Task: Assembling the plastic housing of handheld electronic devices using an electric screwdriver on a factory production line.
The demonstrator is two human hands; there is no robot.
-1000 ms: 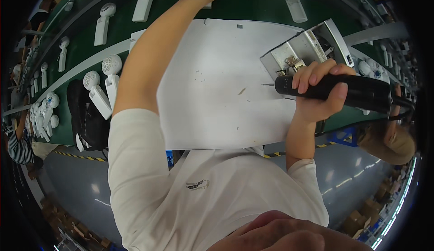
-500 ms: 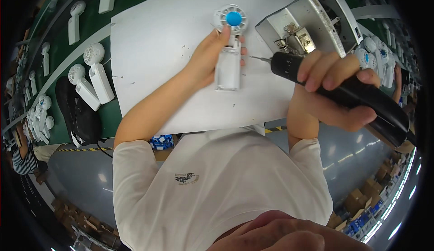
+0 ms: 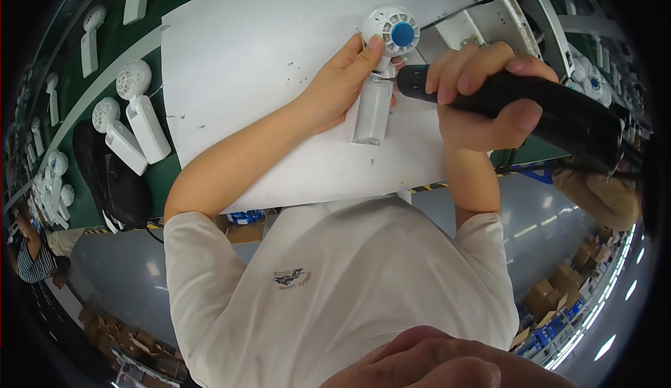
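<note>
Toward 2 o'clock from the middle of the white sheet, the left hand grips a white handheld fan by its neck, thumb in front. The fan's blue-centred head points between 12 and 1 o'clock, its handle between 6 and 7. At the fan's 3 o'clock, the right hand is wrapped around a black power screwdriver, nose close to the neck; whether its bit touches, I cannot tell. Near 2 o'clock sits a metal fixture. Out toward 9 o'clock lie 2 more white fans, with a black pouch around 8.
</note>
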